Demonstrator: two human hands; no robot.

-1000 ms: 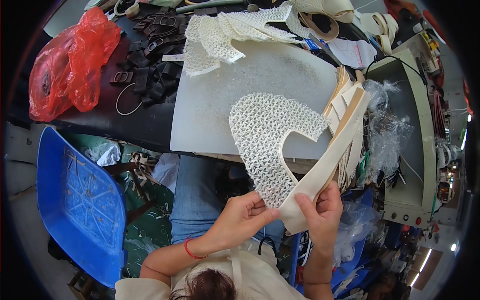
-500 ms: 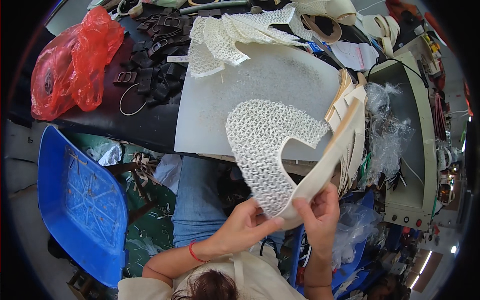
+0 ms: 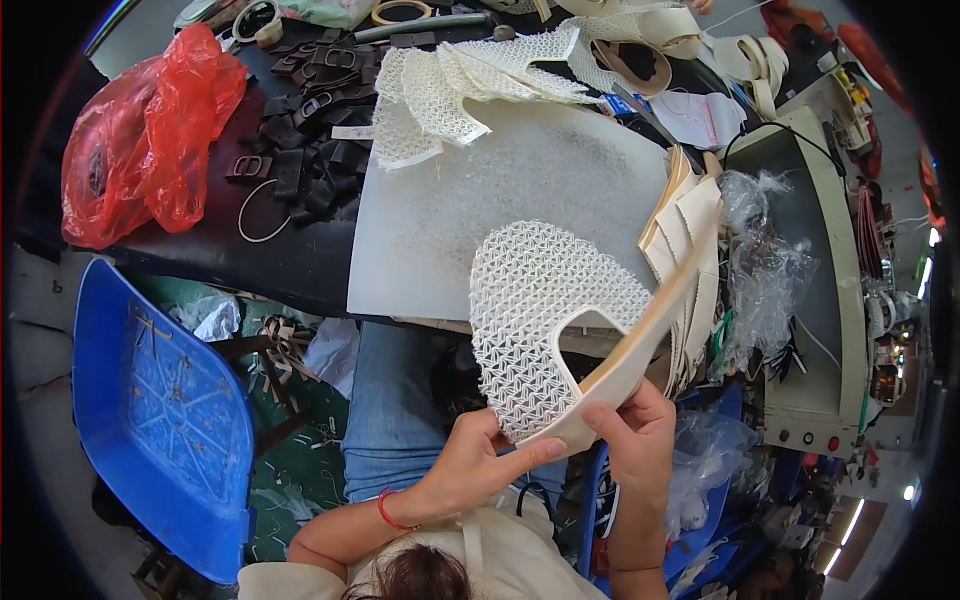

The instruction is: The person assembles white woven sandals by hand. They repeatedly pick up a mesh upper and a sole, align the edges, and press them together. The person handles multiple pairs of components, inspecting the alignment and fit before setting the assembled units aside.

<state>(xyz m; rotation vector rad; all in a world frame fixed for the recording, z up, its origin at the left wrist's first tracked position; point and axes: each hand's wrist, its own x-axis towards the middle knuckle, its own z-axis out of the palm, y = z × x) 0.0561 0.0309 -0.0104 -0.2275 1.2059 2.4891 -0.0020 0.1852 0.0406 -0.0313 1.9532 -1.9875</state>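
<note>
- Central piece: the off-white openwork woven panel with a U-shaped cut-out (image 3: pixel 525 310) is held over the near edge of the flat white board (image 3: pixel 420 225), partly above your lap; whether its far, rounded end touches the board cannot be told.
- Your left hand (image 3: pixel 485 465): the grip is closed on the panel's near corner, thumb uppermost, fingers partly hidden beneath, presumably to steady a weave that looks pliable.
- Your right hand (image 3: pixel 635 425): the grip pinches the long, smooth cream strip with a tan edge (image 3: pixel 625 372), thumb on its upper face, probably to keep it along the panel's right border. The hands sit near each other, seemingly to control the short length between.
- Right: overlapping cream strips (image 3: pixel 685 230) lie fanned, perhaps so that single ones lift easily.
- Far: layered off-white woven pieces (image 3: pixel 430 90) rest across the board's far edge, apparently for reach.
- Left: dark buckled leather-like straps (image 3: pixel 320 145) and a translucent red plastic bag (image 3: pixel 150 140) occupy the black bench (image 3: pixel 235 265), beside the board, likely set apart from the woven work.
</note>
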